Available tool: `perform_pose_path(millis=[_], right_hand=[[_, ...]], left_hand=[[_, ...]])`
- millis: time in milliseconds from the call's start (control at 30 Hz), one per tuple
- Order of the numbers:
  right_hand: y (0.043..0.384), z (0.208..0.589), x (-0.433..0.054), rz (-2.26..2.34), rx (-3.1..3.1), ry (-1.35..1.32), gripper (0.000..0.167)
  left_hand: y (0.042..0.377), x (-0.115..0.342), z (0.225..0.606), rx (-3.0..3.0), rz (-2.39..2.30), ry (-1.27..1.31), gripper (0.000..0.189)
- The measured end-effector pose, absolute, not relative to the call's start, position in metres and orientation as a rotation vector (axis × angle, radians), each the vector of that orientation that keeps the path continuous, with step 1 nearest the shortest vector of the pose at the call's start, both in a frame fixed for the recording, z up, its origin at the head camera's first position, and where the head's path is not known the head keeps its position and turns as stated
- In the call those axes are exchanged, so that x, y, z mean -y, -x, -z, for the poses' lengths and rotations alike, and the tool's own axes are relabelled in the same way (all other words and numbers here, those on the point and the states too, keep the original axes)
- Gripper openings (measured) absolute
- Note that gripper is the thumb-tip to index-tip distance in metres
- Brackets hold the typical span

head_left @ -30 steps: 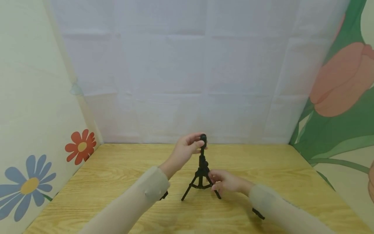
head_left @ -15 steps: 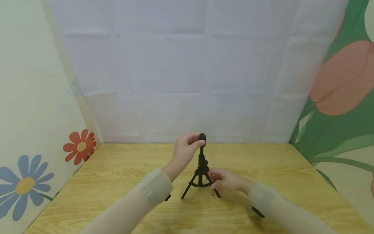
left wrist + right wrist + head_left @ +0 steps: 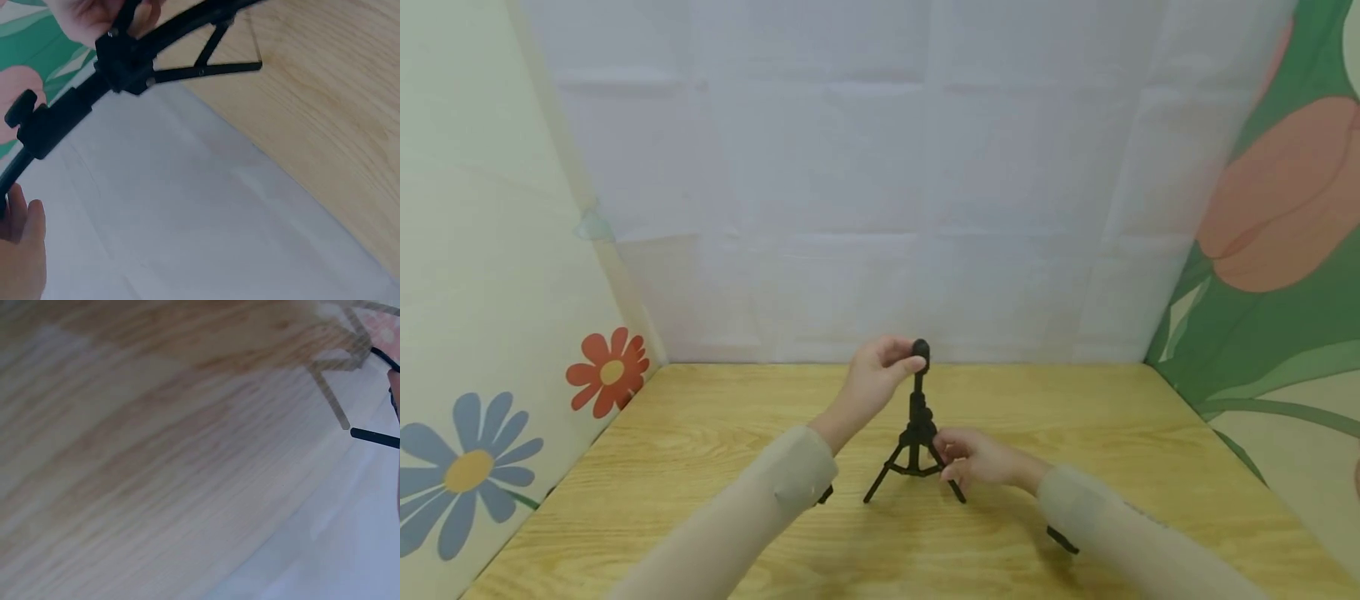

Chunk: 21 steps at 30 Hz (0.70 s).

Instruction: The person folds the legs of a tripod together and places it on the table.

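Observation:
A small black tripod [image 3: 916,429] stands upright on the wooden table, its legs spread. My left hand [image 3: 871,379] pinches the rounded top of its centre column, thumb on the near side and the other fingers partly hidden behind. Lower down, my right hand [image 3: 983,460] holds the tripod's right leg between thumb and fingers. In the left wrist view the tripod [image 3: 125,62] crosses the upper left, with a knob on its column and a brace at one leg. Only a leg end [image 3: 374,437] and a sliver of hand show at the right wrist view's edge.
The wood-grain table [image 3: 715,417] meets a creased white cloth backdrop [image 3: 820,183] at its far edge. Flower-printed panels flank it, with a daisy [image 3: 467,471] on the left and a tulip [image 3: 1277,200] on the right. Dark wrist-camera parts [image 3: 1062,540] show below the cuffs.
The left fingertips that showed past the right side of the tripod's top are now hidden behind it. The tripod and right hand stay in place.

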State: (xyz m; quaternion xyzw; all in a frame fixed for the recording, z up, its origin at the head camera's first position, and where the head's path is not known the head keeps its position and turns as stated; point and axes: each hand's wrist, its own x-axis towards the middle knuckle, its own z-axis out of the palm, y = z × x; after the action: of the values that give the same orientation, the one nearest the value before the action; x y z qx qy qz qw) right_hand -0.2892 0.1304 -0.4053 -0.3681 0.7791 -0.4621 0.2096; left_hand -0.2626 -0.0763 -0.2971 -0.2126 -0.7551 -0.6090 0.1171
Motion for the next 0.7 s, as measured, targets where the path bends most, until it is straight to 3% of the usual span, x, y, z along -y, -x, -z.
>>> perform_pose_path(millis=[333,700], right_hand=[[0.2898,0.4053,-0.1289,1.262,-2.18,1.071,0.012],[0.2843,0.405,-0.1276,1.351,-2.173,1.053,0.013]], left_hand=[[0.2666,0.0856,0.293,2.285,1.931,0.788,0.021],[0.2614,0.0821,0.2952,2.234,2.051,0.713,0.025]])
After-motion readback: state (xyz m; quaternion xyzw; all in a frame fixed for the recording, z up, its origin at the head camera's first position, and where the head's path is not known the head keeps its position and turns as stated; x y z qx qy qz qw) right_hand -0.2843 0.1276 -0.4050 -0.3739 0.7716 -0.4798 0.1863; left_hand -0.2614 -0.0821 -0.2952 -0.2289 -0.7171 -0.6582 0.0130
